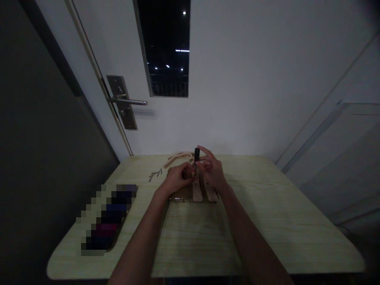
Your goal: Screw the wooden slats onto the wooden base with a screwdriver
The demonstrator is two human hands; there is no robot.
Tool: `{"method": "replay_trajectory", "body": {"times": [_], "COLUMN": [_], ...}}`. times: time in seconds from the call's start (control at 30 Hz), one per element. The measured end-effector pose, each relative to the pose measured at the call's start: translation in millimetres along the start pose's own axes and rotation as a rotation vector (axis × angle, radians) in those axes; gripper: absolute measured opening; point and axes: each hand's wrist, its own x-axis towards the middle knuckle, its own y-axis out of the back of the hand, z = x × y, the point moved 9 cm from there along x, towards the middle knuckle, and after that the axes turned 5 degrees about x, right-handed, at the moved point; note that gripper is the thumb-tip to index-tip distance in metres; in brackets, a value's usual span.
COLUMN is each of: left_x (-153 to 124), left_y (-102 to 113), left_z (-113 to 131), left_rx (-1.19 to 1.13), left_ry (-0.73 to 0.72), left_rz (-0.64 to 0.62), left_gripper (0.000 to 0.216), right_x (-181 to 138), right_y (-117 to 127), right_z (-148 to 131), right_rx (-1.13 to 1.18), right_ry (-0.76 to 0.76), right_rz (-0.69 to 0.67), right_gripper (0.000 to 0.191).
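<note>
My right hand (211,169) is closed around a screwdriver (197,153) with a black handle, held upright. Its tip points down at a pale wooden strip (197,192), though the fingers cover the exact contact. On the left, my left hand (179,178) has its thumb and fingers brought together by the screwdriver's lower end; whatever they pinch is too small to make out. A second wooden strip (210,193) lies alongside the first. Both rest on a shiny brown slab (180,194), partly covered by my hands.
Several screws (154,174) lie loose on the table left of my hands. Behind them is a curved pale wooden piece (175,157). A pixelated phone-like object (111,217) is at the table's left. A white door (237,79) stands behind the table (267,229).
</note>
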Motion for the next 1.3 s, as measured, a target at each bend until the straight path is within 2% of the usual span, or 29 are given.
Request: {"method": "replay_trajectory", "body": {"times": [0.2,0.53,0.87,1.07,1.3], "left_x": [-0.1,-0.7,-1.8,-2.2,-1.9], "left_y": [0.6,-0.9,2.7,1.3,1.5], "left_z": [1.4,-3.7,1.2,0.8,2.0], "left_rx": [0.011,0.000,0.034,-0.009,-0.036], "left_ry": [-0.016,0.003,0.005,0.015,-0.014], "left_rz": [0.005,0.005,0.016,0.001,0.008], "left_gripper": [0.013,0.022,0.018,0.019,0.018], "right_x": [0.3,-1.4,0.6,-1.7,-2.1], "right_y": [-0.2,1.6,4.2,7.1,2.1], "right_z": [-0.3,-3.3,-5.8,-10.7,-7.5], "right_rx": [-0.053,-0.082,-0.103,-0.116,-0.099], "right_ry": [0.035,0.056,0.070,0.086,0.071], "right_rz": [-0.011,-0.018,0.027,0.049,-0.004], "right_gripper": [0.049,0.048,0.048,0.040,0.045]}}
